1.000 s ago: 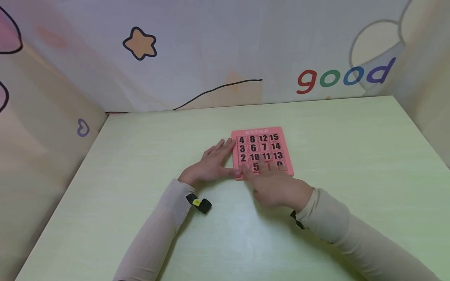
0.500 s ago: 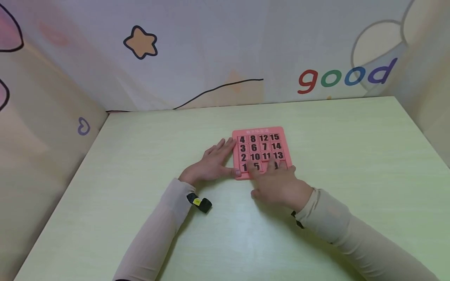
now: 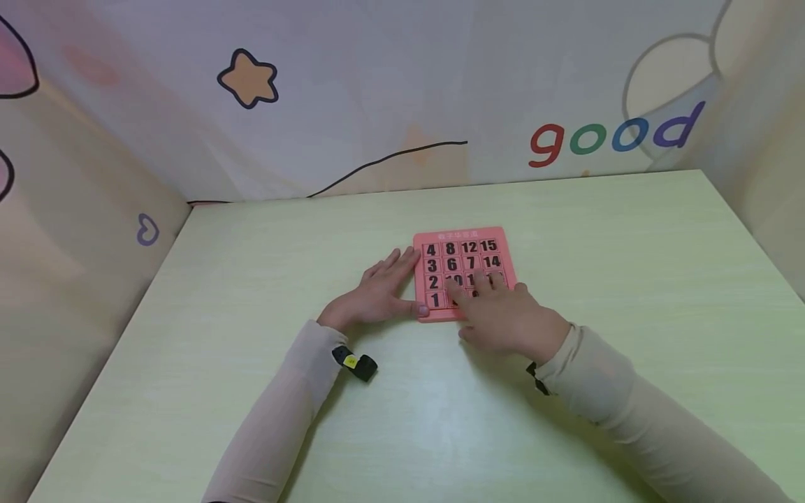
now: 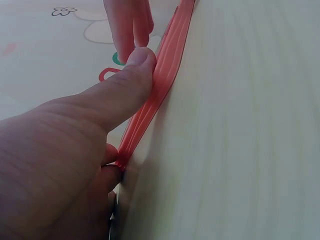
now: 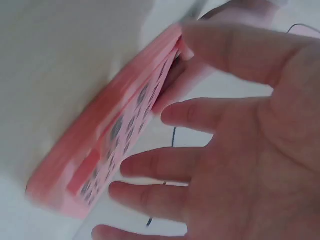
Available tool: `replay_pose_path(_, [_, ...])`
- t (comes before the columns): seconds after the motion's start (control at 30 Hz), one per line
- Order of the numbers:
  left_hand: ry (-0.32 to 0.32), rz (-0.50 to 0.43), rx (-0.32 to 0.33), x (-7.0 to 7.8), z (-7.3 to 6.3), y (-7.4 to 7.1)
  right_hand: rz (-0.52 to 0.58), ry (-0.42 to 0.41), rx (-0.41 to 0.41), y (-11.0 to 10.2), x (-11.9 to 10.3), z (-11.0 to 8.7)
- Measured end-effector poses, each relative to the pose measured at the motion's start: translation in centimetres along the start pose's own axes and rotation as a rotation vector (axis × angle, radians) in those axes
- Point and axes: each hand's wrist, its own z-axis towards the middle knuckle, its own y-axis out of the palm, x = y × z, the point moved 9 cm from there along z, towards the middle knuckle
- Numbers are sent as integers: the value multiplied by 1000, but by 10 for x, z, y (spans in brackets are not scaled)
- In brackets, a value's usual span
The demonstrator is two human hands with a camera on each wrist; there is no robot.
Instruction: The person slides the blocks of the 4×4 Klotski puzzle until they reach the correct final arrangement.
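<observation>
A pink number sliding puzzle (image 3: 434, 274) with black digits lies flat on the table. In the head view my left hand (image 3: 376, 293) lies at its left side. Its fingers are fairly straight along the left edge, and its thumb touches the near-left corner. The left wrist view shows that thumb (image 4: 142, 60) on the puzzle's edge. My right hand (image 3: 512, 314) reaches over the near-right part with its fingers spread, hiding several tiles. Seen from the right wrist, those fingers (image 5: 155, 162) are straight and hold nothing. A bare slot shows in the near row of the puzzle (image 5: 95, 117).
The pale green table (image 3: 402, 419) extends all round the puzzle. A printed wall (image 3: 377, 91) borders it at the back, with side walls left and right. Both wrists wear black straps, the left strap (image 3: 355, 363) with a yellow tag.
My right hand has moved right and a little farther from me, uncovering the 1 tile. The 9 tile in the near row has slid left. My left hand has stayed in place.
</observation>
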Motion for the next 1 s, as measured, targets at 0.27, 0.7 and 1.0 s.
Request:
replay_pose_path(0.27, [5,13,-3,2,0,1,20,42,-4,1,20,8])
replay_pose_path(0.7, [18,38,-5,1,0,0,-15,-19,1,-9,13,4])
replay_pose_path(1.0, [33,50,-2,2,0,-1,-75,-49,35,-15,12,3])
